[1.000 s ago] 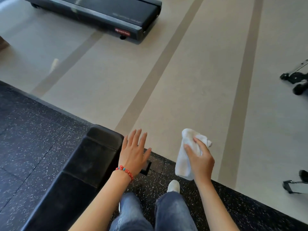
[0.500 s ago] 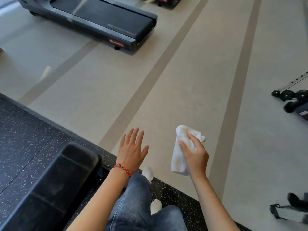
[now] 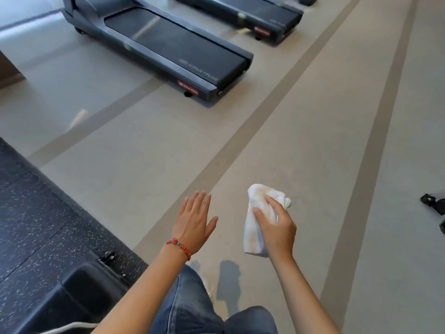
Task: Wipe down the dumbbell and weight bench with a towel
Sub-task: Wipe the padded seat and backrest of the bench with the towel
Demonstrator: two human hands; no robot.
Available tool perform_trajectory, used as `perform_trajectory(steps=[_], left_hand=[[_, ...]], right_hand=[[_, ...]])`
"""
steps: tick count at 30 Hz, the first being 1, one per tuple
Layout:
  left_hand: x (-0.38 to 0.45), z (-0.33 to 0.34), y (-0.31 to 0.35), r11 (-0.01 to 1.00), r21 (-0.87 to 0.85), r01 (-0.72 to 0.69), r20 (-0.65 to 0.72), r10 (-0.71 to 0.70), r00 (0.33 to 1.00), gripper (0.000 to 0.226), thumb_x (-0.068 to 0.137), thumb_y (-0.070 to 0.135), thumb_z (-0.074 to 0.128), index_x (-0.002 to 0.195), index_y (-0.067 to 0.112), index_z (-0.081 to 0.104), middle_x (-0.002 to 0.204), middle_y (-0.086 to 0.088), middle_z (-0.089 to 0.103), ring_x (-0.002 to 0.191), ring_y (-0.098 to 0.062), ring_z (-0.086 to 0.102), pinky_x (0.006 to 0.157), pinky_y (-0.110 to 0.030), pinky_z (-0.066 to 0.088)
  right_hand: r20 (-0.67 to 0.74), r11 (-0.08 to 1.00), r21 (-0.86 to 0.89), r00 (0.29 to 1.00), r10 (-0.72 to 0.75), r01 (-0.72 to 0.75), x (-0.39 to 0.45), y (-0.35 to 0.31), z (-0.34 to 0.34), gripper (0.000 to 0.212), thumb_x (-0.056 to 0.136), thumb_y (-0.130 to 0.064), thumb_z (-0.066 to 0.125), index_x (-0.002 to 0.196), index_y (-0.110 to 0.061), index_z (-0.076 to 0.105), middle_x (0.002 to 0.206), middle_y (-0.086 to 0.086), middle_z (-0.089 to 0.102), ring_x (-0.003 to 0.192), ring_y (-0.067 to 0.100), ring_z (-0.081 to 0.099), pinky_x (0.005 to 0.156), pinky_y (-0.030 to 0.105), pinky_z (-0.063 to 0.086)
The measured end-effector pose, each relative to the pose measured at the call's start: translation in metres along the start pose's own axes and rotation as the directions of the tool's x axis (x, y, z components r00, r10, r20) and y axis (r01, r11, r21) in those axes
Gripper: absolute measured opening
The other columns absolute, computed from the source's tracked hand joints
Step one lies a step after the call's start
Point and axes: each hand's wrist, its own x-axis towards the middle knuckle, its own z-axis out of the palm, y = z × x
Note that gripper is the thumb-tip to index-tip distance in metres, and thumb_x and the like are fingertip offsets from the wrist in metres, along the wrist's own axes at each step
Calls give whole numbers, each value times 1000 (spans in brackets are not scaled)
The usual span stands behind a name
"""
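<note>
Your right hand (image 3: 277,230) grasps the towel (image 3: 258,220): the fingers are curled round the white bundle, and it hangs in the air above the beige floor (image 3: 168,165), touching nothing else. Your left hand (image 3: 193,221) is released, the fingers straight and held close together, palm down, with nothing in it. A red bracelet (image 3: 179,247) with some blue beads sits on that wrist. The two hands are near each other but apart.

The bench (image 3: 72,300), the surface to wipe, is at the lower left corner. Only its black padded end shows, and it stands on the dark speckled mat (image 3: 36,225). Neither hand touches it; your left forearm passes just beside it. A white cord (image 3: 67,327) lies across it at the bottom edge.

No dumbbell shows in this view.

Ahead of you there are two treadmills: one (image 3: 168,47) at the upper left with a red label on its end, and a second (image 3: 252,13) behind it, cut by the top edge. Three darker stripes (image 3: 265,112) run along the floor. At the right edge you see some black equipment (image 3: 433,203), too cropped to tell what it is. Your jeans (image 3: 192,307) and one white shoe (image 3: 207,284) fill the bottom middle. Nothing lies on the floor between your hands and the treadmills.
</note>
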Motion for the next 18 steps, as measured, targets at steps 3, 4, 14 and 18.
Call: perform_trajectory(steps=[3, 4, 14, 18], left_hand=[[34, -12, -22, 999, 7, 53, -5, -53, 999, 58, 95, 36, 44, 140, 1, 34, 145, -17, 37, 137, -32, 29, 114, -42, 17], [42, -16, -29, 997, 10, 79, -8, -78, 997, 58, 95, 36, 44, 140, 1, 34, 145, -17, 37, 137, -31, 29, 114, -42, 17], [121, -46, -111, 919, 12, 395, -130, -390, 912, 50, 73, 21, 78, 111, -7, 62, 112, -25, 64, 103, -39, 62, 87, -52, 48], [156, -63, -139, 857, -5, 516, -202, -506, 839, 42, 80, 24, 69, 107, -9, 63, 106, -26, 65, 98, -39, 63, 83, -51, 51]], right_hand=[[59, 999, -21, 998, -28, 30, 37, -23, 27, 35, 80, -38, 67, 114, -35, 60, 98, -14, 55, 90, 9, 51, 74, 23, 37], [79, 999, -23, 996, -42, 44, 47, -31, 36, 35, 80, -38, 67, 114, -35, 60, 97, -14, 55, 90, 9, 51, 74, 23, 37], [384, 969, -36, 898, -213, 246, 157, -110, 150, 34, 81, -35, 68, 114, -32, 60, 98, -13, 54, 89, 9, 50, 75, 23, 37], [531, 951, -8, 807, -259, 310, 204, -150, 199, 34, 81, -33, 68, 114, -32, 61, 99, -9, 55, 89, 14, 51, 76, 26, 39]])
